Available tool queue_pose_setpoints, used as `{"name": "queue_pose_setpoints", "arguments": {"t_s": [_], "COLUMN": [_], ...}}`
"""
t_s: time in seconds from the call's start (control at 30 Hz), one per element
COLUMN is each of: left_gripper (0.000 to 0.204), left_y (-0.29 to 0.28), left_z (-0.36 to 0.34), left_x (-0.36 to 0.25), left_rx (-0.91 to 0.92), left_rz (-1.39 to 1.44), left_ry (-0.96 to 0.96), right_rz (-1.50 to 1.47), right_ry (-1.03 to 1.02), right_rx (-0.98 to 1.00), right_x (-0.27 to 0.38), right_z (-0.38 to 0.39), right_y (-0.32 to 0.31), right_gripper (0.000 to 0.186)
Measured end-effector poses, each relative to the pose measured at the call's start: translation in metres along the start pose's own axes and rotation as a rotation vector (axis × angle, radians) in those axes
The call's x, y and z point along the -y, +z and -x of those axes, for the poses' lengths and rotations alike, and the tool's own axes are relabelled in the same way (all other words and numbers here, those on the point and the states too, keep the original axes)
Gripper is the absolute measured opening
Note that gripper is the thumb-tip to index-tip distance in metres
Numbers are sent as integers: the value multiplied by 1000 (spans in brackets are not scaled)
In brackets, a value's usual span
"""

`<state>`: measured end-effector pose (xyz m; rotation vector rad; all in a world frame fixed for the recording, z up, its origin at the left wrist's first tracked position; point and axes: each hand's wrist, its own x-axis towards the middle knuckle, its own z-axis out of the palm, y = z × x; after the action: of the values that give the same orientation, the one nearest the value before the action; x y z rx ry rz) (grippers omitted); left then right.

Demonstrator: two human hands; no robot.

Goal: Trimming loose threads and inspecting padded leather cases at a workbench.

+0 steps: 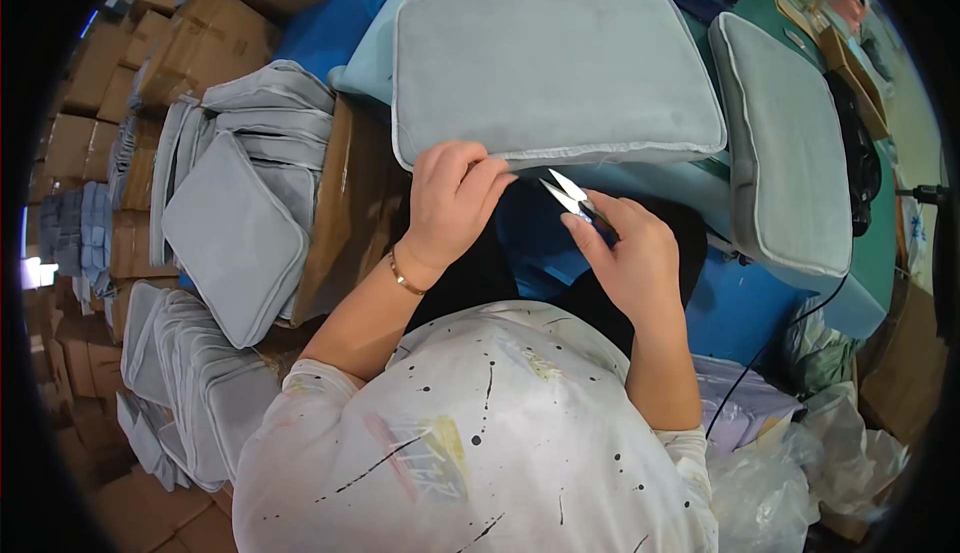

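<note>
A grey, piped cushion cover [555,68] lies in front of me, its near edge facing my body. My left hand [450,193] is closed on the near left part of that edge, fingertips at the piping. In my right hand [635,253] I hold thread snips [570,193], blades apart and pointing up and left, just below the cover's near edge. A fine loose thread seems to show on the edge above the blades. A second grey cushion cover [785,143] rests to the right, tilted along the table side.
On the left, a cardboard box [345,213] holds several grey covers [235,238], and more covers [200,383] are stacked below it. Brown cartons [200,48] pile up behind. Clear plastic bags [770,483] lie at lower right, near a black cable [745,378].
</note>
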<state>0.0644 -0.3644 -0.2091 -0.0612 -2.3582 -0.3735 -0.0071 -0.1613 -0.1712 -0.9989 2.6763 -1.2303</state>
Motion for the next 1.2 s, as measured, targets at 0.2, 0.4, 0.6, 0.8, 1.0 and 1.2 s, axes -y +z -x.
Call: {"name": "queue_pose_setpoints", "arguments": {"t_s": [0.2, 0.4, 0.6, 0.8, 1.0, 1.2], "left_gripper": [25, 17, 18, 20, 20, 25], "left_y": [11, 12, 12, 11, 10, 3], "left_z": [5, 7, 12, 13, 15, 22], "left_x": [-1, -8, -8, -8, -7, -2], "left_rx": [-131, -139, -118, -118, -116, -102], "left_rz": [-115, -78, -53, -15, 15, 35], "left_ry": [48, -15, -15, -30, -2, 29], "right_rz": [121, 223, 235, 280, 309, 358], "right_ry": [-76, -110, -131, -172, -182, -190], "right_rx": [30, 25, 39, 61, 79, 160], "right_x": [6, 11, 11, 12, 15, 22], "right_z": [-13, -22, -28, -35, -41, -37], "right_y": [7, 10, 8, 9, 7, -3], "right_gripper": [30, 29, 29, 32, 33, 30]}}
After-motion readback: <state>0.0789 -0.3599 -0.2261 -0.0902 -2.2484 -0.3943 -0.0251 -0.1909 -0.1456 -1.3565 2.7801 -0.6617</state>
